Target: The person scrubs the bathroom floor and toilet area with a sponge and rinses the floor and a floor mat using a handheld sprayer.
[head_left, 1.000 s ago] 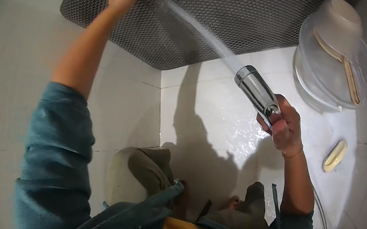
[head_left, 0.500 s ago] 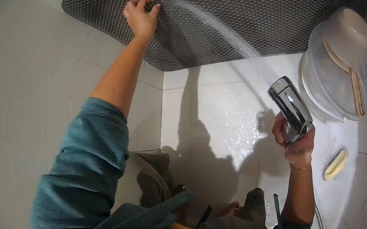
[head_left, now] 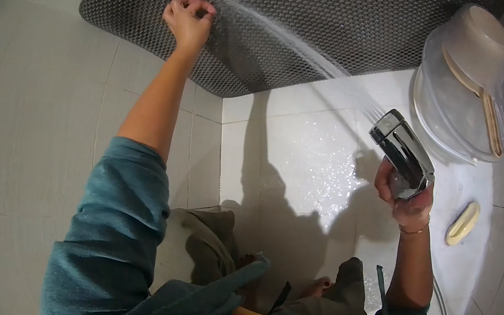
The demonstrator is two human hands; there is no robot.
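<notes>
A dark grey mat (head_left: 330, 19) with a honeycomb texture stands spread against the wall at the top of the head view. My left hand (head_left: 189, 22) is at its left part, fingers bent and pinched together. What lies between the fingertips, if anything, is hidden. In my right hand (head_left: 411, 202) is a chrome shower head (head_left: 403, 150), gripped by its handle and tilted up to the left. A jet of water (head_left: 292, 44) runs from it and strikes the mat just right of my left hand.
At right, a clear plastic basin (head_left: 431, 115) holds or supports a beige bowl (head_left: 481, 43) and long-handled dippers (head_left: 490, 125). A yellow brush or soap-like piece (head_left: 463, 224) lies on the wet white floor (head_left: 325, 164). A shower hose (head_left: 444, 313) runs at lower right.
My left hand has shifted slightly left and down across the mat, and its thumb and fingers have drawn together. The shower head has moved slightly right and down, still spraying.
</notes>
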